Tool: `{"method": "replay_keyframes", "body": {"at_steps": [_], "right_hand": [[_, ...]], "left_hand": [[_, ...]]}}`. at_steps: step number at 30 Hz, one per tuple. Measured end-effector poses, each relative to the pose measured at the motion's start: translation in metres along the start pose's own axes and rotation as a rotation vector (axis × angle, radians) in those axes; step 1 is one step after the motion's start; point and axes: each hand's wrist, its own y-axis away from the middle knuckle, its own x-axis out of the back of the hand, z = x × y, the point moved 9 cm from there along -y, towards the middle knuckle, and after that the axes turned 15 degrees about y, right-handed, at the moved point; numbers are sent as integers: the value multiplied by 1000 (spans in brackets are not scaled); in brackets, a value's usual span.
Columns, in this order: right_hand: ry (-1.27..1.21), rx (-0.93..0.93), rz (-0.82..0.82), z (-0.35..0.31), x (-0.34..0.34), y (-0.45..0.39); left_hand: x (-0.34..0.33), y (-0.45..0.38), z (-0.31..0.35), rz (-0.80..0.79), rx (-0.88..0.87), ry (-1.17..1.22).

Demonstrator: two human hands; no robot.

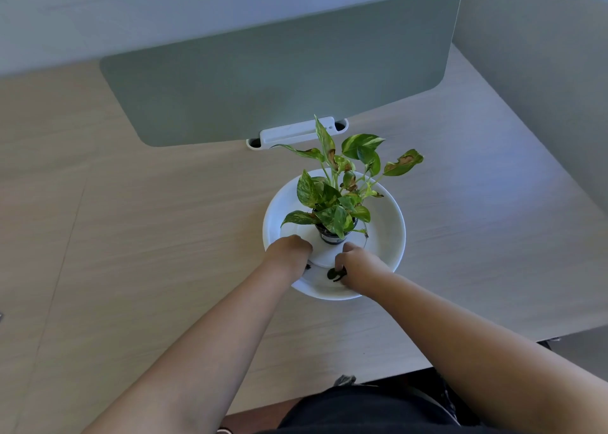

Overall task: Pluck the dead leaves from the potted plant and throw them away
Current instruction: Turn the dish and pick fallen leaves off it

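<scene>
Potted plant (335, 200) stands in a white dish (388, 236) on the wooden desk (131, 236), its small dark pot (330, 236) near the dish's centre. Both hands are down in the dish at about 6 o'clock of the pot. Left hand (289, 252): fingers curled under, knuckles up; cannot tell if they hold anything. Right hand (358, 266): fingers pinched on a dark shrivelled leaf (335, 274) lying at the dish's near rim. Plant's long axis runs stem-upward, leaning from the pot toward 12–1 o'clock, tips pointing at the grey divider panel (279, 71). Brown-scorched leaves remain, the plainest at 2 o'clock (406, 162). Risks, as I judge: a wrist knocking the light, top-heavy pot over; tugging a browned leaf hard enough to tear a healthy stem; dry fragments crumbling into the dish.
</scene>
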Motion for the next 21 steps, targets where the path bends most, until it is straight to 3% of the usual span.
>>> {"method": "replay_keyframes", "body": {"at_steps": [8,12,21], "right_hand": [[-45,44,56,7,2,-2],[-160,-5,86,18,8,0],[-1081,-419,216,98,11,39]], "left_hand": [[-1,-4,-2,-40,-99,-64],[3,-6,-6,-3,-134,25],[3,-3,14,35,-101,426]]}}
